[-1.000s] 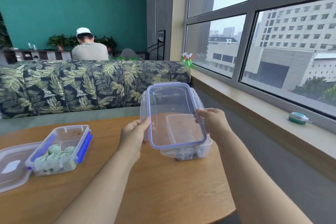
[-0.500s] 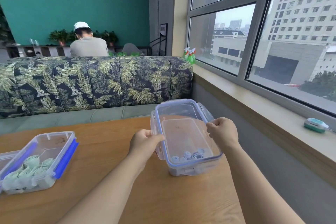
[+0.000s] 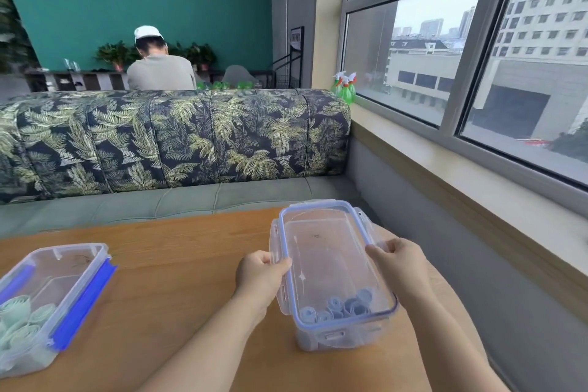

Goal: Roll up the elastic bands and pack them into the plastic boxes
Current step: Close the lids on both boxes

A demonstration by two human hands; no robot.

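Note:
A clear plastic box (image 3: pixel 342 336) stands on the round wooden table (image 3: pixel 178 264) at the right. Its clear lid with a blue seal (image 3: pixel 324 242) lies on top of it. My left hand (image 3: pixel 259 277) grips the lid's left edge and my right hand (image 3: pixel 396 267) grips its right edge. Several rolled blue elastic bands (image 3: pixel 337 309) lie inside at the near end. A second open box (image 3: pixel 60 289) with blue clips sits at the left, holding several rolled pale green bands (image 3: pixel 19 321).
A leaf-patterned sofa (image 3: pixel 175 137) runs behind the table. A person in a white cap (image 3: pixel 159 64) sits beyond it, back turned. The window sill (image 3: pixel 461 169) runs along the right, with green spray bottles (image 3: pixel 345 87) at its far end.
The lid was held tilted up above the right box; both hands have brought it down flat onto the box. The view has shifted, pushing the left box toward the frame's edge.

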